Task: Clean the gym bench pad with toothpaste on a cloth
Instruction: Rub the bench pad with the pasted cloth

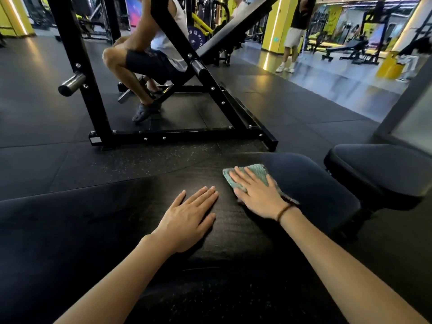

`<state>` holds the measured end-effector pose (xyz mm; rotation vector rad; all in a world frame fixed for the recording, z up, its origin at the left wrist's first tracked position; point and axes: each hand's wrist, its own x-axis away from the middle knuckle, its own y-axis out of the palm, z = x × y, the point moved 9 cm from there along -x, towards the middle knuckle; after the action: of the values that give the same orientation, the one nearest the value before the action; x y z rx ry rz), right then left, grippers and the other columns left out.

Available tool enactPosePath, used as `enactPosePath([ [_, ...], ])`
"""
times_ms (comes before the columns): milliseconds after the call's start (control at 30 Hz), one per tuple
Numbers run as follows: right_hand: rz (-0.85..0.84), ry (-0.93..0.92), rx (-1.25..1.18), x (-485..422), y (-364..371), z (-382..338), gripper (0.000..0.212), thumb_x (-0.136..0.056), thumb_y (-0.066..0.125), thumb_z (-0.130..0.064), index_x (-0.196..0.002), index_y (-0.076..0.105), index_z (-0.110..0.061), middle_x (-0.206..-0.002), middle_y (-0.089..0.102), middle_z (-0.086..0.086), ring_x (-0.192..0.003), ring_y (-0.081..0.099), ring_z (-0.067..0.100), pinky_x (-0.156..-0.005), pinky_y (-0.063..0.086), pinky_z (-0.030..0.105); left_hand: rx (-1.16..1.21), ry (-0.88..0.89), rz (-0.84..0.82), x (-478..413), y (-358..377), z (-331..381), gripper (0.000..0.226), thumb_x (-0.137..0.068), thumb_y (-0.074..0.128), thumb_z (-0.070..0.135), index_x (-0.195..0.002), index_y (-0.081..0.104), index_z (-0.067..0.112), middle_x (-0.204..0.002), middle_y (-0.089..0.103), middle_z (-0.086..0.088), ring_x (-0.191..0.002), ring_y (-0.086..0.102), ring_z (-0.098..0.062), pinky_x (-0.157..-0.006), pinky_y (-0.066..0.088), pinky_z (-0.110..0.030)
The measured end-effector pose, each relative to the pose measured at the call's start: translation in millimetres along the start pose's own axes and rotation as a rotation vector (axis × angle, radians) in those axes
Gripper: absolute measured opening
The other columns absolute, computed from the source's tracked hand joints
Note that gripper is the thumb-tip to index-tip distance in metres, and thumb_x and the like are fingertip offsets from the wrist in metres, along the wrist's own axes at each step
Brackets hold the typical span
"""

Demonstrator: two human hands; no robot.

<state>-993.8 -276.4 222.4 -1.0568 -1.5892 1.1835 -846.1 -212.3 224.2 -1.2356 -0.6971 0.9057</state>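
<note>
Premises: a gym, in use. The floor [46, 113] is laid in black rubber tiles. A bolted black steel machine frame [177, 134] stands ahead, with a chrome plate-loading peg [71, 84] on its upright; a person in shorts [145, 59] sits within it. A round weight plate [196, 38] shows behind. Nearest is a black padded bench pad [117, 230], with a second pad [378, 174] just beside it at right. Further benches [346, 49] and yellow pillars [272, 24] line the far side, where another person [293, 36] stands.

Cloth [256, 172] lies on bench pad [308, 185], seemingly near its right end.
</note>
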Motion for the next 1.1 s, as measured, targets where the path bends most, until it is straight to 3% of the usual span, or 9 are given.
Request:
enactPosePath([
  [100, 0.036, -0.05, 0.01, 96.7, 13.2, 1.9, 0.058, -0.081, -0.009, -0.07, -0.138, -0.012, -0.056, -0.147, -0.022, -0.033, -0.137, -0.024, -0.009, -0.115, -0.011, 0.043, 0.021, -0.072, -0.001, -4.6, -1.7, 8.0, 0.059, -0.098, 0.017, 0.052, -0.151, 0.002, 0.031, -0.157, -0.005, 0.018, -0.143, -0.012, -0.001, -0.117, -0.008, -0.04],
  [167, 0.024, -0.039, -0.011, 125.7, 15.7, 3.4, 0.061, -0.073, -0.018, -0.071, -0.133, -0.012, -0.062, -0.142, -0.025, -0.039, -0.133, -0.028, -0.013, -0.112, -0.016, 0.037, 0.04, -0.057, 0.002, -11.5, -0.7, 23.3, 0.058, -0.099, 0.018, 0.05, -0.152, 0.003, 0.03, -0.157, -0.006, 0.018, -0.144, -0.013, -0.002, -0.116, -0.008, -0.043],
  [267, 0.028, -0.007, -0.008, 108.1, 12.2, 10.0, 0.061, -0.074, -0.013, -0.069, -0.134, -0.011, -0.061, -0.144, -0.024, -0.037, -0.133, -0.026, -0.013, -0.113, -0.014, 0.039, 0.049, -0.009, -0.004, -21.3, 5.6, 38.8, 0.064, -0.093, 0.008, 0.057, -0.151, 0.001, 0.032, -0.157, -0.008, 0.02, -0.142, -0.016, -0.001, -0.113, -0.014, -0.041],
  [367, 0.05, 0.046, 0.018, 53.5, 1.6, 34.6, 0.052, -0.095, 0.007, -0.058, -0.146, -0.005, -0.049, -0.153, -0.013, -0.029, -0.141, -0.015, -0.004, -0.116, -0.008, 0.048, 0.032, -0.002, 0.033, -24.2, 6.7, 40.1, 0.08, -0.075, -0.012, 0.062, -0.15, -0.004, 0.036, -0.154, -0.013, 0.023, -0.14, -0.02, 0.002, -0.111, -0.017, -0.039],
  [433, 0.039, 0.11, 0.002, 13.4, -5.6, 56.7, 0.05, -0.101, 0.014, -0.046, -0.149, -0.002, -0.044, -0.156, -0.01, -0.023, -0.144, -0.011, 0.002, -0.116, -0.006, 0.052, 0.026, -0.004, 0.035, -24.5, 7.9, 39.8, 0.079, -0.074, -0.014, 0.062, -0.149, -0.007, 0.037, -0.153, -0.015, 0.025, -0.139, -0.022, 0.002, -0.113, -0.017, -0.04],
  [600, 0.004, 0.22, -0.054, -46.3, -21.2, 83.4, 0.052, -0.101, 0.015, -0.042, -0.15, -0.001, -0.038, -0.159, -0.009, -0.015, -0.146, -0.009, 0.009, -0.113, -0.006, 0.058, 0.03, -0.011, 0.03, -25.8, 5.8, 39.4, 0.078, -0.074, -0.013, 0.063, -0.148, -0.007, 0.039, -0.153, -0.015, 0.025, -0.139, -0.021, 0.004, -0.113, -0.017, -0.039],
  [767, -0.008, 0.136, -0.038, 14.1, -8.3, 52.9, 0.052, -0.102, 0.017, -0.044, -0.149, -0.003, -0.04, -0.157, -0.015, -0.017, -0.145, -0.015, 0.009, -0.113, -0.008, 0.059, 0.03, -0.008, 0.029, -24.0, 6.4, 40.4, 0.078, -0.074, -0.013, 0.064, -0.148, -0.007, 0.039, -0.153, -0.014, 0.025, -0.139, -0.021, 0.004, -0.111, -0.019, -0.038],
  [933, 0.011, -0.015, -0.02, 128.8, 12.5, 12.0, 0.056, -0.086, 0.0, -0.061, -0.141, -0.01, -0.055, -0.147, -0.026, -0.032, -0.136, -0.029, -0.006, -0.112, -0.018, 0.042, 0.022, -0.017, 0.047, -23.0, 5.5, 41.6, 0.077, -0.075, -0.013, 0.062, -0.148, -0.007, 0.038, -0.152, -0.015, 0.025, -0.139, -0.022, 0.003, -0.111, -0.019, -0.037],
  [1100, 0.027, -0.043, 0.013, 96.9, 7.8, 15.6, 0.052, -0.095, 0.009, -0.055, -0.144, -0.005, -0.053, -0.153, -0.016, -0.03, -0.14, -0.021, -0.004, -0.113, -0.014, 0.047, 0.022, -0.029, 0.029, -23.3, 8.6, 39.7, 0.079, -0.073, -0.017, 0.071, -0.146, -0.011, 0.041, -0.151, -0.019, 0.026, -0.136, -0.026, 0.006, -0.111, -0.02, -0.037],
])
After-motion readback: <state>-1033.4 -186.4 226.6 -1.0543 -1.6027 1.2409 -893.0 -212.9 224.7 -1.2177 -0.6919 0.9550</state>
